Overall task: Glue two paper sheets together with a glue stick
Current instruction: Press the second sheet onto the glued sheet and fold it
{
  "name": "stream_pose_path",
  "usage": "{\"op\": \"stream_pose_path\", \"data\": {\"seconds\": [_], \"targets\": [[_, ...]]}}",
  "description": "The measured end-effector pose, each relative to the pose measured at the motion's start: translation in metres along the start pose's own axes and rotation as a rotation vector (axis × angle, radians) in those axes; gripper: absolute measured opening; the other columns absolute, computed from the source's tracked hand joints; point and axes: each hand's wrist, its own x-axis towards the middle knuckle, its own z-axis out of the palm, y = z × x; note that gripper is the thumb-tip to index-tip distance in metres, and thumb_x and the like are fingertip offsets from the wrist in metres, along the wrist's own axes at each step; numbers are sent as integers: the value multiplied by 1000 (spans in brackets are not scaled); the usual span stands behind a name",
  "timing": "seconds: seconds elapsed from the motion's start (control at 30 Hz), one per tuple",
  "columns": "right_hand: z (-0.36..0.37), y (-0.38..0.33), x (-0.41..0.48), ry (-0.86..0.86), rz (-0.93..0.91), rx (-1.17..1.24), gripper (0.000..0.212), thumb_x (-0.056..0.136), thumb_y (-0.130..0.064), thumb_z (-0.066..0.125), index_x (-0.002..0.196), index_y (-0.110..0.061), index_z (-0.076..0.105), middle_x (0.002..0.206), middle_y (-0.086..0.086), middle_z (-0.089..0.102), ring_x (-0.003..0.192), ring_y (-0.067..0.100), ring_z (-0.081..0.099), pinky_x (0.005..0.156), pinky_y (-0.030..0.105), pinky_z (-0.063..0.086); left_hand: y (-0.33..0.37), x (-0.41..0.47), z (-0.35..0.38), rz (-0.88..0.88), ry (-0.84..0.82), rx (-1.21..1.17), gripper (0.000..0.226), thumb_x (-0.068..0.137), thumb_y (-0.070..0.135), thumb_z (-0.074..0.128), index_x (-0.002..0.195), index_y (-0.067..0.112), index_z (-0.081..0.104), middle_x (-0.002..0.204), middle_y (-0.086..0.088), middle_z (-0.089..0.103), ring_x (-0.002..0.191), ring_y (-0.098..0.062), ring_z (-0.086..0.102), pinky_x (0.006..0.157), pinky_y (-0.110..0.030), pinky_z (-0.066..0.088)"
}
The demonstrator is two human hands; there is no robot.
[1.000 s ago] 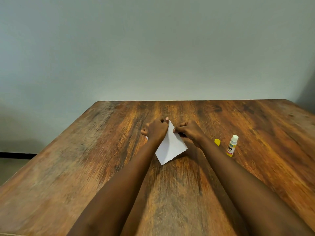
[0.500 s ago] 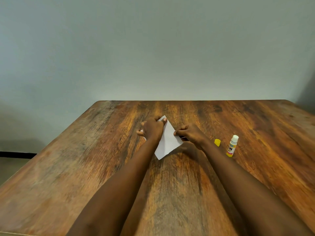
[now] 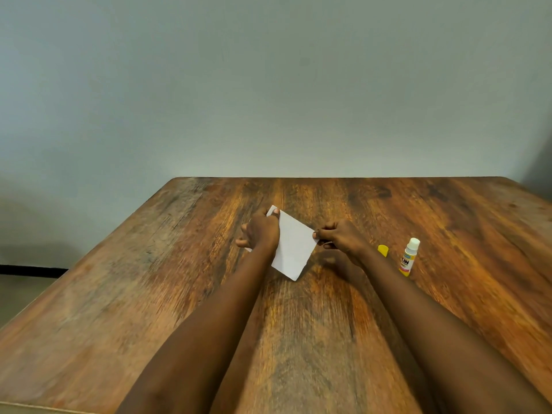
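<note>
A small white paper sheet is held just above the wooden table, tilted with one corner pointing toward me. My left hand pinches its far left corner. My right hand pinches its right corner. Whether a second sheet lies under the first I cannot tell. The glue stick, white with a yellow label and its white tip bare, stands upright to the right of my right hand. Its yellow cap lies on the table between the hand and the stick.
The table's far edge meets a plain grey wall. Its left edge runs diagonally toward me, with floor beyond it.
The paper has turned and spread wider between my hands. My left hand slid left and away, and my right hand moved right, closer to the cap.
</note>
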Motion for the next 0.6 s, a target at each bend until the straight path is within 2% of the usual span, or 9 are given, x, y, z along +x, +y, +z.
{"op": "stream_pose_path", "data": {"seconds": [0.13,0.23,0.3,0.33,0.37,0.43,0.47,0.53,0.6], "targets": [[1,-3,2,15,-5,-7,19,86,-2,59,92,15,65,69,5,61,58,9,55,46,10,43,-5,-2,2,89,-9,259,40,93,28,50,133,25,46,142,-9,45,136,-31,29,108,-53,15],[2,-6,4,-15,-9,-42,17,85,-2,59,89,13,66,68,4,61,59,10,55,46,12,42,-10,-7,5,349,-109,400,41,91,28,54,131,36,47,147,-1,39,142,-32,20,110,-61,4],[3,-8,4,-35,-5,-59,13,85,-2,59,82,9,66,66,4,58,58,9,54,46,12,41,-10,-10,7,534,-210,451,32,92,28,53,124,32,58,141,2,49,138,-27,33,114,-51,13],[4,-10,5,-36,-8,-69,13,85,-2,60,75,5,65,65,4,57,56,8,53,44,11,40,-9,-11,8,593,-250,440,28,93,26,52,119,25,64,135,0,56,130,-25,44,108,-40,23],[4,-10,6,-34,-14,-82,16,85,-3,60,69,0,63,63,3,56,55,7,52,43,10,39,-8,-12,9,618,-268,416,26,94,23,52,114,20,68,128,-3,61,122,-23,51,97,-30,28],[4,-10,7,-29,-16,-96,17,85,-4,59,69,0,63,64,4,57,57,9,53,45,11,40,-5,-14,8,605,-239,398,24,94,21,52,108,14,70,119,-6,66,119,-24,51,86,-27,21],[3,-10,7,-26,-17,-93,16,85,-4,59,75,6,65,67,6,58,60,11,55,48,13,42,-3,-15,7,588,-208,415,23,94,21,52,107,14,70,117,-6,67,123,-25,46,89,-30,17],[3,-10,8,-11,-27,-72,21,85,-3,59,87,17,63,73,12,59,63,13,56,53,18,44,-1,-15,6,546,-159,460,24,94,24,52,107,15,70,115,-5,68,133,-26,34,106,-43,3],[2,-11,8,1,-41,-48,23,84,-2,59,90,20,61,77,15,60,64,14,56,57,22,45,2,-14,6,495,-148,471,24,93,25,51,105,17,70,114,-4,68,137,-26,28,113,-57,-5]]}}
